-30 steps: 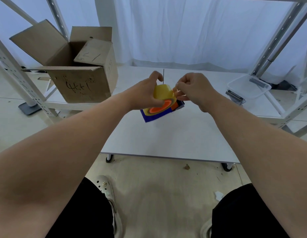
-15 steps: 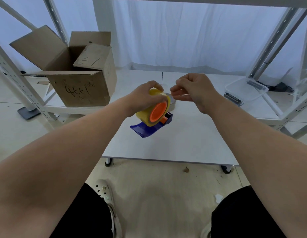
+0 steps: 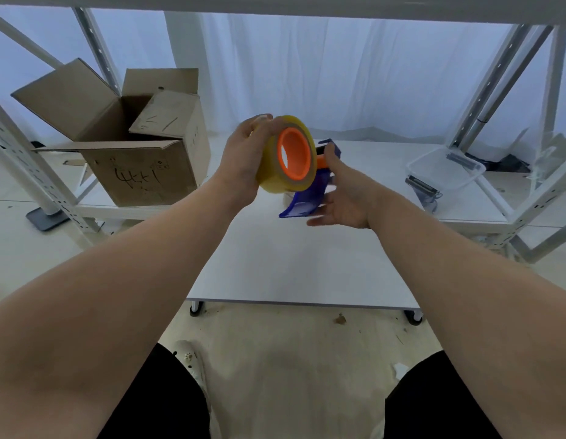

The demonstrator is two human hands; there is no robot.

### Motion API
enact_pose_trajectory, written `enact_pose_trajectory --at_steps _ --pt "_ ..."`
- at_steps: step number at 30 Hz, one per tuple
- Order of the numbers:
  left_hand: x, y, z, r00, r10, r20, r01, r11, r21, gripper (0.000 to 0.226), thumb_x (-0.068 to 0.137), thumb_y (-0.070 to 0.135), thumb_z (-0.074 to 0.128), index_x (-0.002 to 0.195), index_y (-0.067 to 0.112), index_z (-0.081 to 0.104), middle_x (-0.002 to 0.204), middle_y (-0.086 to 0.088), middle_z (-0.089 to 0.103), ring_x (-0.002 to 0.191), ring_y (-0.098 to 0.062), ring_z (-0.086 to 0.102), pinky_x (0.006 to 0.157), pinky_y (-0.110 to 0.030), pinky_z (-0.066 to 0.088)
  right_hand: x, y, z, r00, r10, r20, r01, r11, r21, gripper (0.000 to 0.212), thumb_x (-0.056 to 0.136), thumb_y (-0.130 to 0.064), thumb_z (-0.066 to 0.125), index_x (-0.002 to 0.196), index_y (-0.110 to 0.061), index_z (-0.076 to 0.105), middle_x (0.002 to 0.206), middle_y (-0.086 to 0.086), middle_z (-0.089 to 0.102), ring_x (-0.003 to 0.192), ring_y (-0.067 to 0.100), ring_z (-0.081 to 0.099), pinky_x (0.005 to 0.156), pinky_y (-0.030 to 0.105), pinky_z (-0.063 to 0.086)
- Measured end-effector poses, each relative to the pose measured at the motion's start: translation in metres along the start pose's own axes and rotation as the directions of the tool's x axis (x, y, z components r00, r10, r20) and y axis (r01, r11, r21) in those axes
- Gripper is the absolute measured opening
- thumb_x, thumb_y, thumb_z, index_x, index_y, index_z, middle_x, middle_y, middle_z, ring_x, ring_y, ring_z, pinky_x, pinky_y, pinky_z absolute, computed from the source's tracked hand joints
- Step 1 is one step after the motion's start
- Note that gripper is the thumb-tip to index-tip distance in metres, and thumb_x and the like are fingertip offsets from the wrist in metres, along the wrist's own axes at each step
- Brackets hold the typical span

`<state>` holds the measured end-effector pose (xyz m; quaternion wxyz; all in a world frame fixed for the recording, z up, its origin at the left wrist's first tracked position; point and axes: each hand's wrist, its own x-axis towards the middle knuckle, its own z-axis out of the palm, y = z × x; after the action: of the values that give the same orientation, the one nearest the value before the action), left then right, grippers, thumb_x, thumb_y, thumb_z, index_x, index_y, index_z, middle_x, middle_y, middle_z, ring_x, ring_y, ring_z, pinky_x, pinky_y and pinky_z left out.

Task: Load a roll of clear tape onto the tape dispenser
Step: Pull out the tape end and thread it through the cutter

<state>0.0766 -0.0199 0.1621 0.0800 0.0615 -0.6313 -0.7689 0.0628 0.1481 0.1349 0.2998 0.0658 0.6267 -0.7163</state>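
Note:
A yellowish clear tape roll (image 3: 272,172) with an orange hub (image 3: 295,155) sits on a blue tape dispenser (image 3: 310,198), held up above the white table (image 3: 294,267). My left hand (image 3: 243,160) grips the roll from its left side, fingers over the top. My right hand (image 3: 345,191) cups the dispenser from the right, thumb up by its blue front end and fingers spread under the handle. The dispenser's far side is hidden behind the roll.
An open cardboard box (image 3: 133,147) stands on a low shelf at the left. A clear plastic tub (image 3: 446,169) and a second dispenser-like object (image 3: 424,191) lie at the right. White metal rack posts (image 3: 497,80) frame both sides.
The roll and dispenser have risen and turned so the orange hub faces me. My right hand has dropped from pinching near the roll's top and now cups the dispenser body.

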Motion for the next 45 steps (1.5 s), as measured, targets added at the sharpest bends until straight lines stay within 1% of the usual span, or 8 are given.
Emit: enact_pose_trajectory --at_steps 2,11,16,20,25,30,36,45 --pt "-0.001 0.001 0.004 0.998 -0.014 0.057 0.016 0.999 -0.035 0.039 0.086 0.031 0.065 0.121 0.017 0.056 0.110 -0.002 0.062 0.101 -0.019 0.060 0.083 -0.032 0.052 0.004 -0.002 0.002 0.995 -0.095 0.021 0.088 0.970 0.225 0.060 0.084 -0.065 0.048 0.116 -0.016 0.056 0.126 0.016 0.062 0.112 0.039 0.062 0.097 0.060 0.046" --pt "-0.007 0.011 0.010 0.976 0.050 0.210 -0.038 0.997 -0.061 0.019 0.097 0.030 0.050 0.112 0.021 0.056 0.100 0.001 0.064 0.088 -0.014 0.063 0.072 -0.027 0.055 0.001 -0.005 0.001 0.916 -0.376 -0.143 0.402 0.832 0.383 0.023 0.091 -0.032 0.057 0.109 -0.018 0.057 0.112 0.007 0.064 0.108 0.030 0.062 0.083 0.047 0.058" --pt "0.001 0.006 -0.007 0.985 0.113 0.130 -0.120 0.992 0.048 0.008 0.089 0.024 0.063 0.083 0.019 0.061 0.081 0.006 0.059 0.081 -0.012 0.055 0.078 -0.029 0.044 0.002 -0.003 -0.008 0.886 -0.445 -0.132 0.464 0.853 0.237 0.035 0.094 -0.030 0.054 0.125 -0.014 0.052 0.112 0.005 0.063 0.097 0.025 0.063 0.082 0.038 0.058" --pt "0.002 0.005 -0.011 0.983 0.119 0.137 -0.149 0.961 0.234 0.014 0.091 0.031 0.059 0.085 0.019 0.064 0.085 0.006 0.061 0.078 -0.012 0.051 0.075 -0.029 0.042 0.004 -0.001 -0.003 0.878 -0.427 -0.215 0.452 0.888 0.083 0.049 0.093 -0.031 0.055 0.136 -0.010 0.044 0.101 0.003 0.065 0.086 0.020 0.064 0.074 0.032 0.058" --pt "0.005 -0.003 -0.006 0.986 -0.164 -0.015 0.154 0.883 0.443 0.040 0.096 0.046 0.041 0.103 0.010 0.057 0.101 -0.006 0.057 0.083 -0.018 0.056 0.071 -0.028 0.050 0.009 0.000 0.001 0.809 -0.465 -0.361 0.495 0.869 -0.011 0.048 0.094 -0.029 0.055 0.137 -0.011 0.043 0.110 0.007 0.059 0.088 0.018 0.058 0.087 0.035 0.053" --pt "-0.002 -0.008 -0.010 0.832 -0.555 0.017 0.486 0.743 0.460 0.068 0.095 0.058 0.028 0.096 -0.002 0.060 0.086 -0.014 0.065 0.073 -0.023 0.064 0.061 -0.028 0.053 0.011 -0.001 -0.004 0.764 -0.522 -0.379 0.528 0.844 -0.097 0.052 0.094 -0.026 0.055 0.140 -0.013 0.037 0.129 0.011 0.054 0.102 0.021 0.056 0.094 0.035 0.050" --pt "-0.002 -0.008 -0.009 0.788 -0.609 0.085 0.525 0.739 0.422 0.046 0.101 0.037 0.033 0.077 0.005 0.055 0.066 -0.007 0.053 0.056 -0.015 0.049 0.050 -0.022 0.046 0.010 -0.003 -0.006 0.750 -0.567 -0.342 0.564 0.817 -0.118 0.051 0.094 -0.024 0.055 0.141 -0.012 0.036 0.132 0.011 0.054 0.104 0.020 0.058 0.095 0.034 0.051" --pt "0.004 -0.011 -0.015 0.839 -0.543 0.050 0.480 0.779 0.404 0.028 0.095 0.015 0.042 0.068 0.010 0.049 0.060 -0.003 0.045 0.049 -0.011 0.038 0.042 -0.016 0.038 0.006 -0.002 -0.014 0.785 -0.584 -0.206 0.566 0.812 -0.143 0.054 0.092 -0.019 0.058 0.139 -0.015 0.033 0.113 0.002 0.058 0.102 0.022 0.059 0.098 0.039 0.050"
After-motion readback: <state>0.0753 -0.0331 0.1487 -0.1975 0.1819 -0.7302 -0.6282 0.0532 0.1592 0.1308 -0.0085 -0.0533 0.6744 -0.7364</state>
